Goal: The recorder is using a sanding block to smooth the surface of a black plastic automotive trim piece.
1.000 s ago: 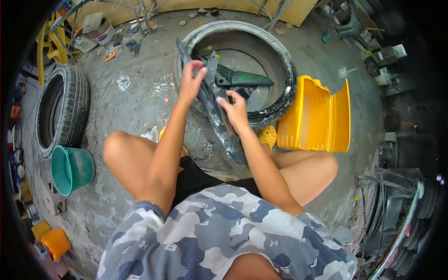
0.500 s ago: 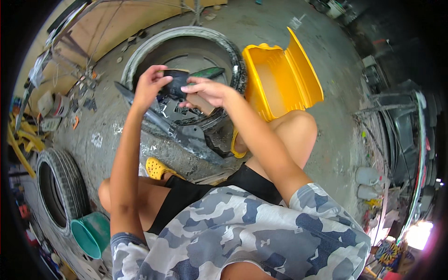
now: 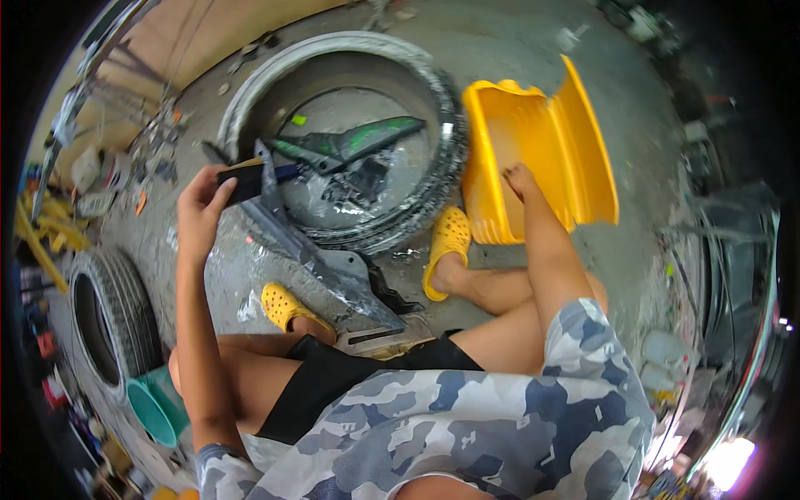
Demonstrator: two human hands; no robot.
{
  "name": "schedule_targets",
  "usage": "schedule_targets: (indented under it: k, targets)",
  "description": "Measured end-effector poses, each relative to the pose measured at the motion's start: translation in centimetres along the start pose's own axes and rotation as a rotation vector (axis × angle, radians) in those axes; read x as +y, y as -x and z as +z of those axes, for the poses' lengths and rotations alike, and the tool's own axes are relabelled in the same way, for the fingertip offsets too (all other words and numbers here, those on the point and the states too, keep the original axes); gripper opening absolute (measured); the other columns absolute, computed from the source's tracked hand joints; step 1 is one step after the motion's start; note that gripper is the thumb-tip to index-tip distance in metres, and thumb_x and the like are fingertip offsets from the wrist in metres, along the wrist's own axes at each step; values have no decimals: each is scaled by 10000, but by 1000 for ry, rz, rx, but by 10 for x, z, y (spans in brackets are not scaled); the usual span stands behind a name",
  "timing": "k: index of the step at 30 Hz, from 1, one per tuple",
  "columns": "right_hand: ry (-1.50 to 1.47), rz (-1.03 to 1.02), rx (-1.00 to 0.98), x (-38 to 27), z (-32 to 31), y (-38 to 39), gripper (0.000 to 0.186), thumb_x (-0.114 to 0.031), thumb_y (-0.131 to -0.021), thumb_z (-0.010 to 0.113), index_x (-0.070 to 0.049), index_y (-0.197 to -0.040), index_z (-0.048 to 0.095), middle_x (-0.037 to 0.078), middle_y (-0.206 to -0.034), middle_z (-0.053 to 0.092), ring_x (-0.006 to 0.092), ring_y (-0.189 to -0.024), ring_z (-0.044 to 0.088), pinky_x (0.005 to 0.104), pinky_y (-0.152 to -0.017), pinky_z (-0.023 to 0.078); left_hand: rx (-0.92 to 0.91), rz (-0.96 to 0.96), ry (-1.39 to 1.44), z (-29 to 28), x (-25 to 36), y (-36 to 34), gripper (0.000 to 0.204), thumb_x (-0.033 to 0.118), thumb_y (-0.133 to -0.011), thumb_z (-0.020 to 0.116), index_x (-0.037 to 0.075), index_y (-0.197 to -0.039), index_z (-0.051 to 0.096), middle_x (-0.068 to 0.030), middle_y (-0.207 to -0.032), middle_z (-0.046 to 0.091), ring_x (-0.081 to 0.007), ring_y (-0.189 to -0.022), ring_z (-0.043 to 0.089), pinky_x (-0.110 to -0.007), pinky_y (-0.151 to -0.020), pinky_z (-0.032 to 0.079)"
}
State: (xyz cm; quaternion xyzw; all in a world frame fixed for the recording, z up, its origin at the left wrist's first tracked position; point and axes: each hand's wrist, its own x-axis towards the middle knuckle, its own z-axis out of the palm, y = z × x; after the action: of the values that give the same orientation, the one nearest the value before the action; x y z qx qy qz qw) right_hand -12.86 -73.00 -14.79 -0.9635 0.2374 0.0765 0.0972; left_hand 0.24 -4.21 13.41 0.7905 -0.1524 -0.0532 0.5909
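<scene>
My left hand (image 3: 202, 202) pinches a small black sheet with a tan edge, which looks like sandpaper (image 3: 243, 185). Close to it is the upper end of a long, scuffed grey plastic panel (image 3: 308, 254) that slants over the near rim of a big tyre (image 3: 250, 100). Inside that tyre lie a green and black panel (image 3: 371, 140) and broken-looking dark pieces (image 3: 360, 185). Over at the right, my right hand (image 3: 522, 181) reaches into an open yellow plastic container (image 3: 492, 187) holding murky liquid. Its fingers curl downward, and their tips are too dark to show what they hold.
My feet, in yellow clogs (image 3: 450, 242), are between the tyre and me. Another tyre (image 3: 117, 321) and a green bucket (image 3: 158, 412) stand at the left. Scraps litter the floor by the wall, and clear jugs (image 3: 667, 350) stand at the right.
My hands have parted. The left drew back leftward with the black sheet, while the right left the tyre's middle, where it held a brown piece, and went into the yellow container.
</scene>
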Motion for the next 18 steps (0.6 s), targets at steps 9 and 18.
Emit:
schedule_targets:
  k: [9,18]
  targets:
    - [-1207,182,-615,-137,10,-8,323,-271,-926,585,-31,-1139,614,124,-957,692,237,-811,665,380,-697,554,190,-78,-260,-55,19,7,216,60,-912,651,-19,-1112,623,3,-886,639,-34,-798,571,-172,-706,445]
    - [-1301,497,-523,-165,11,31,286,-241,-938,558,-18,-1105,620,113,-920,686,242,-777,659,370,-683,555,110,-159,-439,-55,21,10,234,64,-909,659,-20,-1125,623,36,-850,531,-33,-777,518,-177,-699,435]
